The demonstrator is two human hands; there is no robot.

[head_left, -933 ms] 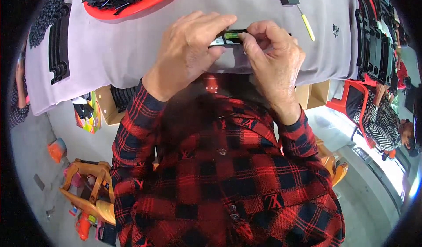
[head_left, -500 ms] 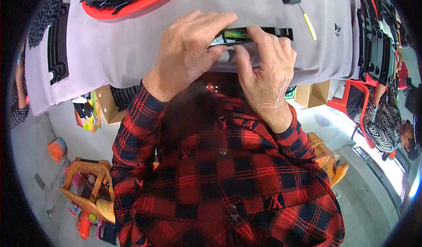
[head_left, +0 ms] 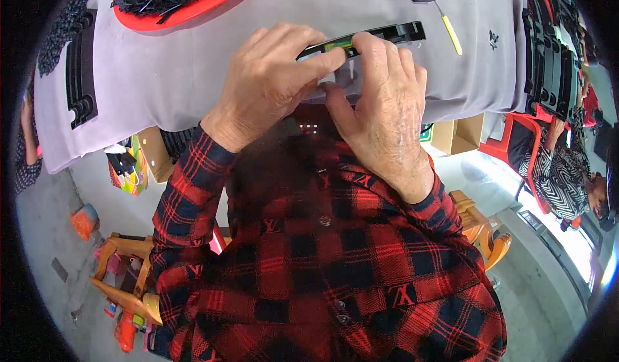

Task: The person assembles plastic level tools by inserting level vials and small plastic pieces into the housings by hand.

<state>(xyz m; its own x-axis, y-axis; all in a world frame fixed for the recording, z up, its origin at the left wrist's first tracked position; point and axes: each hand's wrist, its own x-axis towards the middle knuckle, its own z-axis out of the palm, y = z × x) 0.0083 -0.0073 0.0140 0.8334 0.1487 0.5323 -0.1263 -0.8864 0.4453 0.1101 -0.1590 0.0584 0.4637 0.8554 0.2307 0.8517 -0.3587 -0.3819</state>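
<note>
Black strip point(head_left: 387, 34) lies long axis 9-to-3 on the worktop point(head_left: 193, 65), pinched by left hand point(head_left: 271, 85) fingers at 9, right hand point(head_left: 387, 104) fingers pressed on centre.

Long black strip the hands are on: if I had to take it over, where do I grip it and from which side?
Probably the bare right end of the black strip, coming in from the right. It lies flat along the grey-covered table, and the left hand and right hand cover its left and middle, pinching near the green insert. Pinch across its narrow width; the yellow-handled tool lies close, so keep low.

Grey-clothed table point(head_left: 161, 85), pale floor point(head_left: 548, 297), perhaps wooden stool point(head_left: 122, 278).
</note>
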